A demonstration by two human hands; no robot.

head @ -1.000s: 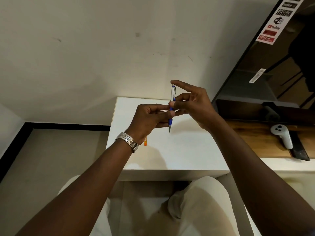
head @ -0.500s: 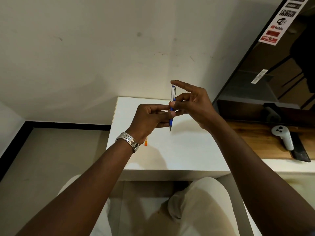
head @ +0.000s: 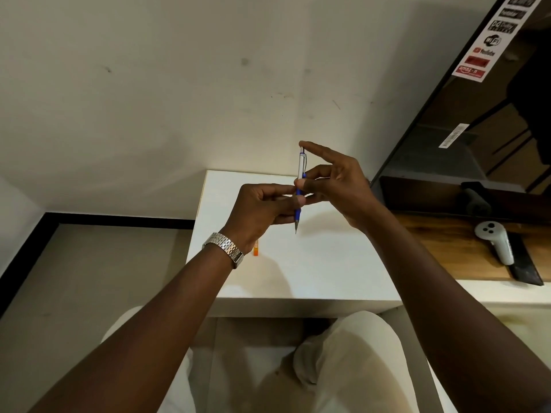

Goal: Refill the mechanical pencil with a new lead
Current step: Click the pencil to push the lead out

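A mechanical pencil (head: 301, 165) with a silver upper barrel and a blue grip stands nearly upright above the white table (head: 328, 263), tip down. My left hand (head: 262, 210) pinches the blue grip from the left. My right hand (head: 337, 186) holds the barrel with thumb and middle finger, and its index finger rests on the top cap. A small orange lead case (head: 255, 248) lies on the table, mostly hidden behind my left wrist.
A wooden shelf (head: 447, 248) to the right carries a white controller (head: 496, 241) and a black flat object (head: 526, 263). A dark screen (head: 477, 129) with stickers leans behind it. The wall is close behind the table; my knees are under its front edge.
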